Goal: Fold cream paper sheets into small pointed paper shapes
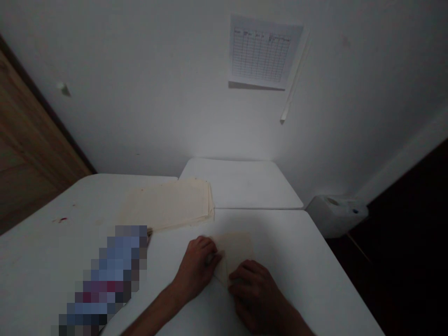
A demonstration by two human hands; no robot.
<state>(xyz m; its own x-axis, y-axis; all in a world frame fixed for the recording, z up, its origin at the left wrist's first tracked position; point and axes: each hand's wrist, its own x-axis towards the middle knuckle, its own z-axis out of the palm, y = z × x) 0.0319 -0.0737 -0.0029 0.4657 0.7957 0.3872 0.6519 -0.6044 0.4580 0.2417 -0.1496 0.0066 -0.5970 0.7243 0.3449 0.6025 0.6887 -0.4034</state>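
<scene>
A cream-coloured thin sheet (240, 245), partly folded along its left side, lies flat on the white table. My left hand (201, 261) pinches the left edge of this sheet between thumb and fingers. At its near edge, my right hand (254, 289) has curled fingers pressed against the folded part. Both hands hide some of the sheet, and its material cannot be made out. Beyond my left hand, a stack of similar cream sheets (171, 203) rests on the table, its right edges slightly uneven.
A pixelated, blurred-out object (108, 275) lies left of my left arm. White table panels (241, 184) meet the wall. A printed chart (261, 53) hangs there beside a white strip (296, 77). A white box-like container (336, 214) stands past the table's right edge; wooden boards (31, 126) are at left.
</scene>
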